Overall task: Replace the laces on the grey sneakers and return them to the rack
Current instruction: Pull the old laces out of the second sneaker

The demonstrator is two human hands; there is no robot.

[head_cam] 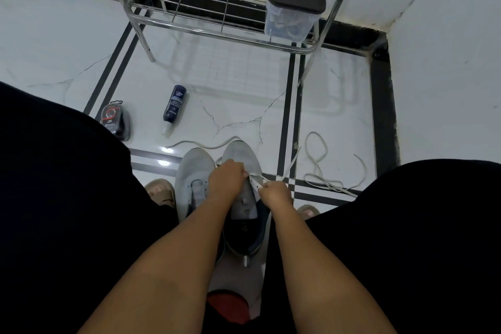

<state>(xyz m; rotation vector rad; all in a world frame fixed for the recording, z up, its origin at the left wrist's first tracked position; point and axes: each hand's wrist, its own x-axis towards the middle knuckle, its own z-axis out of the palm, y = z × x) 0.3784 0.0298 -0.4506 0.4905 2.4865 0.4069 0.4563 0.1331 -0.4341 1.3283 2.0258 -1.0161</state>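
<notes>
both forearms over sneakers (217, 184), left hand (226, 180) and right hand (275, 194) pinching white lace (291, 164); beyond, loose lace (320, 168), bottle (173, 106), rack (227, 5).

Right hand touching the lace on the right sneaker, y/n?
Touching. The head view shows the right hand with fingers curled, pinching the white lace just above the eyelets of the right sneaker; no gap shows between them.
</notes>
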